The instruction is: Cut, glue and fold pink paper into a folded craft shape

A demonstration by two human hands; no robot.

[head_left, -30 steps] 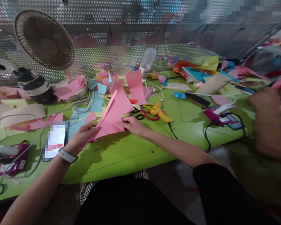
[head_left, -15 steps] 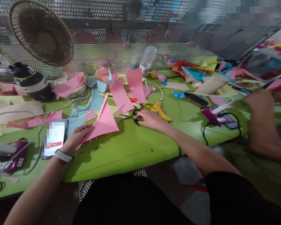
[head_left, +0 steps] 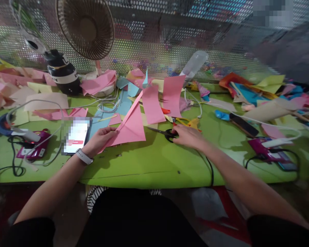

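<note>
My left hand (head_left: pixel 102 139), wearing a white watch band, is closed on a sheet of pink paper (head_left: pixel 131 128). A narrow folded strip runs up along the paper's left edge. My right hand (head_left: pixel 187 137) has its fingers closed at the black handles of a pair of scissors (head_left: pixel 158 130), low over the table. The blades point left toward the pink paper but stay apart from it. Just behind my right hand lies a yellow-handled tool (head_left: pixel 193 123), partly hidden. Two curved pink paper pieces (head_left: pixel 152 104) stand beyond the scissors.
On the green table (head_left: pixel 144 164), a phone (head_left: pixel 77 135) lies beside my left wrist. A fan (head_left: pixel 86 29), a dark bottle (head_left: pixel 63 73) and a clear bottle (head_left: pixel 195 65) stand at the back. Purple power strips (head_left: pixel 269 151) with cables sit at both sides. Paper scraps cover the rear.
My view has swung left, so the table's things appear farther right. The co-worker's arm at the right has nearly left view. Both hands keep their places at the paper and scissors.
</note>
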